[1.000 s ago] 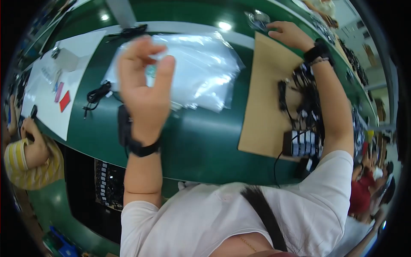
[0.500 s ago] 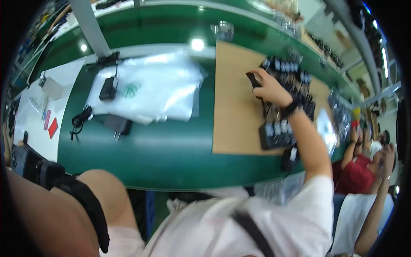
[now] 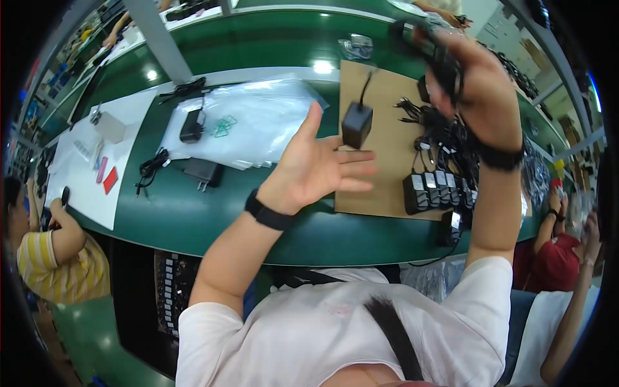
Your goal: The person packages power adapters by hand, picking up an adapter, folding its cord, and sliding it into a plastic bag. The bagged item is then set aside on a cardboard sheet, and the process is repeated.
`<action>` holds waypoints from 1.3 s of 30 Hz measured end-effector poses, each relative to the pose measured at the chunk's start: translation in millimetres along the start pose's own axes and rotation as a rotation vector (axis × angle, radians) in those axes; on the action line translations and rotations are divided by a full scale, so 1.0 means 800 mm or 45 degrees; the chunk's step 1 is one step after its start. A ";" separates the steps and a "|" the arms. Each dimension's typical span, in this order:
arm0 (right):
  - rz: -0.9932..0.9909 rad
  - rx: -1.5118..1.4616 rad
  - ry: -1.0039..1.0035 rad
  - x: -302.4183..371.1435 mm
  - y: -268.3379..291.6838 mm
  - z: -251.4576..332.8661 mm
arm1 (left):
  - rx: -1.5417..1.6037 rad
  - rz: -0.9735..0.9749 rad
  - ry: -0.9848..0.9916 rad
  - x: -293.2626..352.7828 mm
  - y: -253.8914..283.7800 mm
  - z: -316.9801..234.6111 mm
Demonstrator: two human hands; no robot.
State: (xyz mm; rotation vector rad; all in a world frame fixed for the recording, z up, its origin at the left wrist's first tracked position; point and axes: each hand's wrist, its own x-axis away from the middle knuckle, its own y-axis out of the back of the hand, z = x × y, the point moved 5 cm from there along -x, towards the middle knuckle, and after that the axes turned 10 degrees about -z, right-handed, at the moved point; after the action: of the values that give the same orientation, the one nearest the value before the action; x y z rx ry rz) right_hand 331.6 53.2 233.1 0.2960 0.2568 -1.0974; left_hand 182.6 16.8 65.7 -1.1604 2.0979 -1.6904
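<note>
My left hand (image 3: pixel 322 164) is over the bench, palm up with its fingers spread, holding nothing. Just above those fingers a black power adapter (image 3: pixel 356 126) hangs in the air from a thin cord, slightly blurred. Raised at the upper right and smeared by motion, my right hand (image 3: pixel 480 90) is closed around a black cable (image 3: pixel 445 72). Whether this cable joins the hanging adapter's cord does not show. Below the right hand, several black adapters with bundled cords (image 3: pixel 433 190) stand in a row on a brown cardboard sheet (image 3: pixel 371 187).
Clear plastic bags (image 3: pixel 258 132) lie left of the cardboard, with one adapter (image 3: pixel 191 127) on top and another adapter (image 3: pixel 205 173) beside them. A coiled cable (image 3: pixel 151 168) is farther left. Co-workers sit at both sides; a metal post (image 3: pixel 158 42) rises at the back.
My left hand has come from the lower left to over the bench and opened. My right hand has lifted up and rightward from the cardboard, and an adapter now hangs in the air.
</note>
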 end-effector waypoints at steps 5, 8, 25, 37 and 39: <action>0.556 0.339 -0.144 0.074 -0.079 -0.033 | 0.298 -0.262 -0.625 -0.018 0.036 -0.056; -0.069 0.075 -0.493 0.085 -0.067 -0.066 | 0.075 -0.272 -0.775 0.001 0.058 -0.100; -0.169 0.168 -0.070 0.041 -0.144 -0.208 | -0.681 -0.544 -1.161 0.051 0.067 -0.084; -0.071 0.594 0.045 0.058 -0.143 -0.221 | -0.716 -0.561 -1.124 0.046 0.070 -0.081; -0.069 0.657 0.136 0.056 -0.146 -0.207 | -0.766 -0.584 -1.127 0.042 0.074 -0.080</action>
State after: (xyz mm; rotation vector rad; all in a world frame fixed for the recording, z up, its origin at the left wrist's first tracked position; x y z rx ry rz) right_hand 236.1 26.0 51.0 0.8129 0.0718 -1.1935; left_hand 95.7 43.3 43.4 -2.1620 1.8076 -0.3873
